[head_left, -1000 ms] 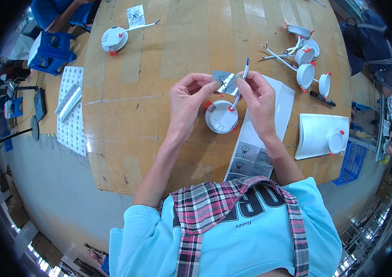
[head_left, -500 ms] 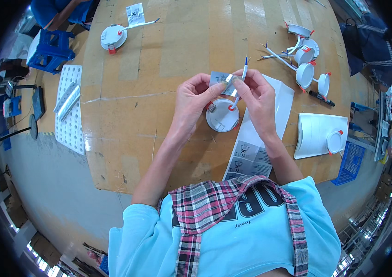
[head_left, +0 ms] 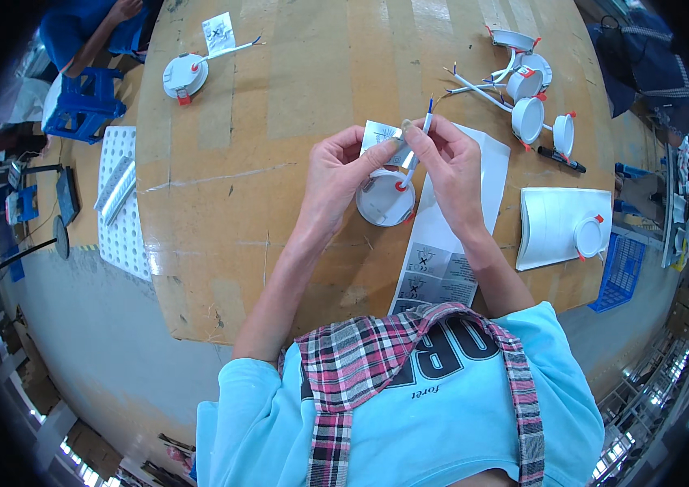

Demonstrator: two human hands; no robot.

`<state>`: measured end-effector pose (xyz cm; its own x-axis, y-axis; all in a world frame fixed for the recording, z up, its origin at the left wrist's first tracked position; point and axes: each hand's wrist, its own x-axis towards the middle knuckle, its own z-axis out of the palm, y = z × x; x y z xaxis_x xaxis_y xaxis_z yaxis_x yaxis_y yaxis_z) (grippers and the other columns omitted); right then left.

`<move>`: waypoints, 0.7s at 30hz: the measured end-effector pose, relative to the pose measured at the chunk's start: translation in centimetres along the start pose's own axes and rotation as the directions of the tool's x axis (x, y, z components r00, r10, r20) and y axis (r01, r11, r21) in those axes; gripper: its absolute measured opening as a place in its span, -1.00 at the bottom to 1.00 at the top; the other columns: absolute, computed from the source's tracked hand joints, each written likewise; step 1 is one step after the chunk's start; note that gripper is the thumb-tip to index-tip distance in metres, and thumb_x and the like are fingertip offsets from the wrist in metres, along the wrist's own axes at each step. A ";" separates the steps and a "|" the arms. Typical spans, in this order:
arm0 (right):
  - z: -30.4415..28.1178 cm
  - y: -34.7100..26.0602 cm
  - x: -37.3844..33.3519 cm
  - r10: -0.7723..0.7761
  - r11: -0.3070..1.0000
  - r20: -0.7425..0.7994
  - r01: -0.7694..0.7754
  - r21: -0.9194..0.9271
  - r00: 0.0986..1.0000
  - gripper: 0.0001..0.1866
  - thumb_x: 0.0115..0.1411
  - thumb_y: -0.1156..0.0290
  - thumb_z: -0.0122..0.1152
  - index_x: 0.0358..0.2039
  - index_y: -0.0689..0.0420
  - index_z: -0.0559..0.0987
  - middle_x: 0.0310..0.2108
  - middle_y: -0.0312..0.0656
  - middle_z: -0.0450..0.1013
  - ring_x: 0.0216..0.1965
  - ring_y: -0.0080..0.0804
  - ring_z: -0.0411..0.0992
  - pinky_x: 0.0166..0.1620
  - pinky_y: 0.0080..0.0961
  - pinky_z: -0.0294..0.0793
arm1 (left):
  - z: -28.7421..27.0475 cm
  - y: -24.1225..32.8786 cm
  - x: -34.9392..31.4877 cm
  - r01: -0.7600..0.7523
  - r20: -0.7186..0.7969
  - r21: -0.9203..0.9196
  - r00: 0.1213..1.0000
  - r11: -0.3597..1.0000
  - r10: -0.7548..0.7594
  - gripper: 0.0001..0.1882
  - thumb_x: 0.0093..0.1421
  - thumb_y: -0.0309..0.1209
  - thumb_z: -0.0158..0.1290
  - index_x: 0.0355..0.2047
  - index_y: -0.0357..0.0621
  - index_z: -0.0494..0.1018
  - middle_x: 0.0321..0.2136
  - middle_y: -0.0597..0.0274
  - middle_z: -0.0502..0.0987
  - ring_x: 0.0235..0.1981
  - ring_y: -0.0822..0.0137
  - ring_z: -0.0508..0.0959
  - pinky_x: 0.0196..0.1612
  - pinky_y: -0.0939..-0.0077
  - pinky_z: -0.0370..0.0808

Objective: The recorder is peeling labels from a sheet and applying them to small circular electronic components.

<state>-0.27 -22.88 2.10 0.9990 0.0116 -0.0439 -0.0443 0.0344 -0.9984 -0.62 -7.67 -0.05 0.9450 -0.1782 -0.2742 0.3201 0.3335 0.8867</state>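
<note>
My left hand (head_left: pixel 339 169) is closed, pinching a silver-and-white sticker label (head_left: pixel 376 140) between thumb and fingers. Opposite it, my right hand (head_left: pixel 453 172) is closed on a white cable (head_left: pixel 414 160), its fingertips at the label's right edge. The label meets the cable there; whether it is stuck all the way round is hidden by my thumbs. Bare wire ends stick up past my right fingers. Below both hands, a round white downlight (head_left: pixel 386 200) lies back side up on the table, with the cable running from its red grommet.
Under my right forearm lies a label strip (head_left: pixel 435 252). Several downlights (head_left: pixel 528 119) and a black marker pen (head_left: pixel 562 159) are at the right, beside a white paper pad (head_left: pixel 536 231) bearing another light. A labelled downlight (head_left: pixel 185 76) sits far left. A person sits beyond it.
The label has tilted and now shows a whiter face, as my fingers shift along it against the cable. The whole view has moved slightly.
</note>
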 end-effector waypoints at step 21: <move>-0.3 0.4 0.4 -0.011 1.000 -0.015 0.010 -0.011 1.000 -0.82 0.19 0.39 0.22 -0.38 0.26 0.54 -0.52 -0.35 0.44 -0.47 -0.74 0.35 -0.40 -0.73 0.32 | 0.1 0.5 0.7 -0.016 0.011 0.037 1.000 0.999 0.016 -0.77 0.11 -0.35 0.23 -0.32 -0.28 0.59 -0.46 0.25 0.60 -0.46 0.57 0.53 -0.40 0.68 0.45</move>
<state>0.08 -23.17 1.63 0.9994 -0.0040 -0.0339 -0.0338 0.0234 -0.9992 0.18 -7.76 0.24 0.9491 -0.1830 -0.2563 0.3024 0.3016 0.9042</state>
